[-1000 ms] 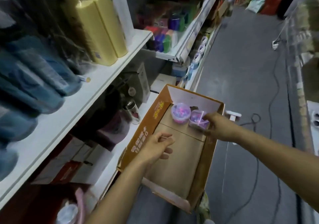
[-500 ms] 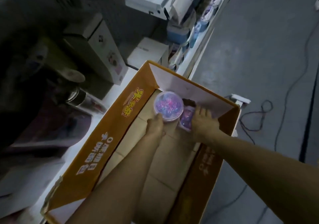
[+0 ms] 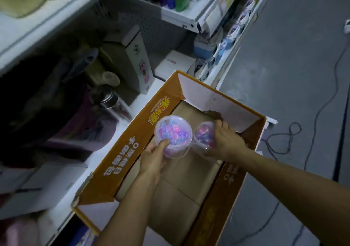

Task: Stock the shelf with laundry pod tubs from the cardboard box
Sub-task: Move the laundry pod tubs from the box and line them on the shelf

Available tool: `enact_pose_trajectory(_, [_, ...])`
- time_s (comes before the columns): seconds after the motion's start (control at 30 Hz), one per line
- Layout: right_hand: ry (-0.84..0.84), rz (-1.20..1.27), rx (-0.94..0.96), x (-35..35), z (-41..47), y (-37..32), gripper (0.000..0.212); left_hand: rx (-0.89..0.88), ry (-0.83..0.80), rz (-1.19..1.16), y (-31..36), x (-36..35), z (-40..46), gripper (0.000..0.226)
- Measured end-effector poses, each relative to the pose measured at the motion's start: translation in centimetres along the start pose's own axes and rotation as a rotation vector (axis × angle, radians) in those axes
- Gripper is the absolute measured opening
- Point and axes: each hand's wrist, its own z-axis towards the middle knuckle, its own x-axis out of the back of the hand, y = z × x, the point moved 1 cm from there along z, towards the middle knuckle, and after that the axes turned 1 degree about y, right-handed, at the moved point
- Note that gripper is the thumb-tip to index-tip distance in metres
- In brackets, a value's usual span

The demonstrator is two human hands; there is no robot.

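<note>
An open orange cardboard box (image 3: 121,160) leans against the low white shelf (image 3: 62,185). My left hand (image 3: 154,157) holds a clear round tub of pink and blue laundry pods (image 3: 173,134) from below, lifted over the box. My right hand (image 3: 225,141) grips a second, darker purple pod tub (image 3: 203,134) from its right side, tilted, close beside the first. Both tubs hang above the box's brown bottom. Part of the second tub is hidden under my fingers.
The low shelf holds a white carton (image 3: 136,60), a metal-capped bottle (image 3: 111,101) and dark bags. An upper shelf (image 3: 181,16) carries coloured bottles. A grey floor (image 3: 295,75) with a black cable (image 3: 284,137) lies to the right.
My left hand went from the box's edge to the first tub and took hold of it. Both tubs have come up off the box bottom. The camera tilted down and closer.
</note>
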Motion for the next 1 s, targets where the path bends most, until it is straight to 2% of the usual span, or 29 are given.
enact_pose_trajectory(0.1, [0.071,0.223,0.113,1.9,-5.3,-3.4,0.087,-0.007,-0.017,-0.056,0.4,4.5,-4.9,0.027])
enact_pose_trajectory(0.2, [0.138,0.336,0.203,2.9,-11.4,-6.7,0.074,-0.036,-0.02,-0.095,0.7,8.9,-9.4,0.034])
enact_pose_trajectory(0.33, [0.186,0.44,0.229,3.5,-19.2,-10.3,0.058,-0.109,-0.059,0.0,0.9,15.2,-15.3,0.048])
enact_pose_trajectory(0.37, [0.204,0.446,0.222,3.7,-21.1,-11.1,0.061,-0.12,-0.071,0.013,1.0,16.6,-16.9,0.052])
enact_pose_trajectory(0.47, [0.255,0.431,0.214,4.2,-26.0,-12.9,0.102,-0.148,-0.085,0.021,1.2,20.6,-21.8,0.047])
enact_pose_trajectory(0.5, [0.245,0.444,0.198,4.3,-27.5,-13.5,0.105,-0.156,-0.089,0.021,1.2,21.7,-23.3,0.048])
enact_pose_trajectory(0.63, [0.241,0.481,0.231,5.1,-32.8,-15.9,0.095,-0.208,-0.096,0.063,1.5,26.0,-28.5,0.082])
enact_pose_trajectory(0.83, [0.267,0.441,0.375,5.8,-38.6,-20.3,0.086,-0.277,-0.076,-0.014,0.8,31.7,-35.9,0.05])
enact_pose_trajectory(0.9, [0.266,0.415,0.418,5.1,-40.7,-21.8,0.084,-0.293,-0.061,-0.037,-0.4,33.7,-38.6,0.048])
enact_pose_trajectory(1.0, [0.286,0.363,0.481,3.3,-44.5,-23.5,0.093,-0.301,-0.025,-0.079,-3.2,36.7,-42.9,0.052])
